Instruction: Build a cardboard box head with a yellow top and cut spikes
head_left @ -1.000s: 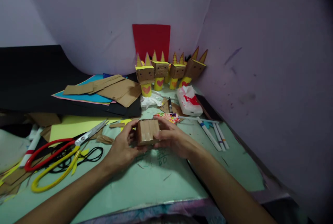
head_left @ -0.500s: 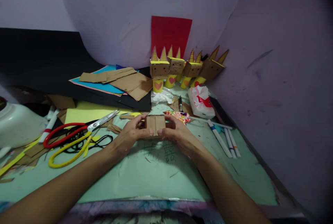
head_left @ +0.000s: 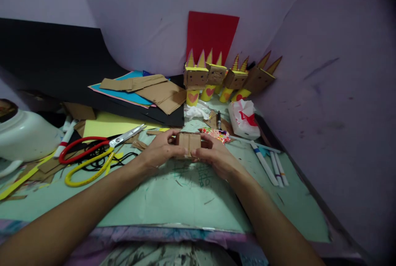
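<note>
Plainly, a small cardboard box (head_left: pixel 189 145) sits between both hands at the middle of the near tabletop (head_left: pixel 176 208). The left hand (head_left: pixel 163 150) has it from 9 o'clock and the right hand (head_left: pixel 215 154) from 3 o'clock. Each grip is closed only as far as the box's width allows, thumbs on the face turned toward the person, fingers curled round the sides. Whether the box rests on the tabletop or hangs just above it, I cannot tell.

Reckoning from the box, big scissors (head_left: pixel 113 142) with one red and one yellow handle lie at 9 o'clock, over a tangle of black cord (head_left: pixel 93 161). White markers (head_left: pixel 264 165) lie at 4 o'clock, and a tissue pack (head_left: pixel 244 119) at 2. Cardboard figures (head_left: pixel 196 78) with pointed ears stand well apart toward 12 and 1, a red sheet (head_left: pixel 212 33) behind them. Flat cardboard pieces (head_left: pixel 163 96) lie at 11.
</note>
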Available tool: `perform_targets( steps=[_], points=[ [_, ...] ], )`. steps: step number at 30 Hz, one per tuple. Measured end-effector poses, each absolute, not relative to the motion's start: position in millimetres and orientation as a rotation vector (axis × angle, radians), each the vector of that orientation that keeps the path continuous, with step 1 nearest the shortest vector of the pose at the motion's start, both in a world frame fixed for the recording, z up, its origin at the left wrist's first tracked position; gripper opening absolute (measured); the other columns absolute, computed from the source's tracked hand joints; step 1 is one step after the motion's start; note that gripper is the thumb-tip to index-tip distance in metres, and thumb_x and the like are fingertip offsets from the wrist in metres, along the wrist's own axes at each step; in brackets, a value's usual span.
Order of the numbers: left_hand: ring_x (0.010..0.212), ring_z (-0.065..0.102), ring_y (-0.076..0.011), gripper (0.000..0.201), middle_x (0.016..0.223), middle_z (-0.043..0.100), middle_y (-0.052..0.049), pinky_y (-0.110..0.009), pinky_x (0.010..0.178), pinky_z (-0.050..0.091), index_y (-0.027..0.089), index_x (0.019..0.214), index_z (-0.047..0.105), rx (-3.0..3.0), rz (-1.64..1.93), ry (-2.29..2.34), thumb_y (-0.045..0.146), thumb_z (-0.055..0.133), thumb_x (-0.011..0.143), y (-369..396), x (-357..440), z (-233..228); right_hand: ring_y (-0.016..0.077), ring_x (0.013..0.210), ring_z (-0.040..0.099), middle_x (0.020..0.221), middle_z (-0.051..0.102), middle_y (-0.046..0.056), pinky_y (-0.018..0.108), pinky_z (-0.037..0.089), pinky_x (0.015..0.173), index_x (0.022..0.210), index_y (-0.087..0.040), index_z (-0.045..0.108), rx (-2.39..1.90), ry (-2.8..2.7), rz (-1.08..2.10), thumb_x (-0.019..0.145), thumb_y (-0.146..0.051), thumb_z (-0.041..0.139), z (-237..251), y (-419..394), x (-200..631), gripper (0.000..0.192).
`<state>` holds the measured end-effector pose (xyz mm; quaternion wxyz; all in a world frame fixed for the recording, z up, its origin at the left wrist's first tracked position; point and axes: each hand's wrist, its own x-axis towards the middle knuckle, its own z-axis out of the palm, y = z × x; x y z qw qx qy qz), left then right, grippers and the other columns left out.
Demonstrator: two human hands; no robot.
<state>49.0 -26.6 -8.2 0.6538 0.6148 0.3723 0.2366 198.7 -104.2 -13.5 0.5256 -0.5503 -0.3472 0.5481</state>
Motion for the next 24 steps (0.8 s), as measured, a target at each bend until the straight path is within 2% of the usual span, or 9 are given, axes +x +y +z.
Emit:
perform_targets(
  steps=[24],
  points=[
    [0.097,0.062,-0.0305,0.066,0.105,0.066,-0.016,-0.042,0.084,0.048,0.01,0.109,0.054,1.424,0.545,0.838,0.028,0.07,0.048,-25.3,49.6,-8.8,0.0168,0.07,0.061,0.081,0.066,0.001,0.027,0.048,0.058,0.093,-0.019,0.059,-1.306,-0.812,1.313,0.05,-0.02,0.073,-13.8,-104.0,199.4,0.045]
  ],
)
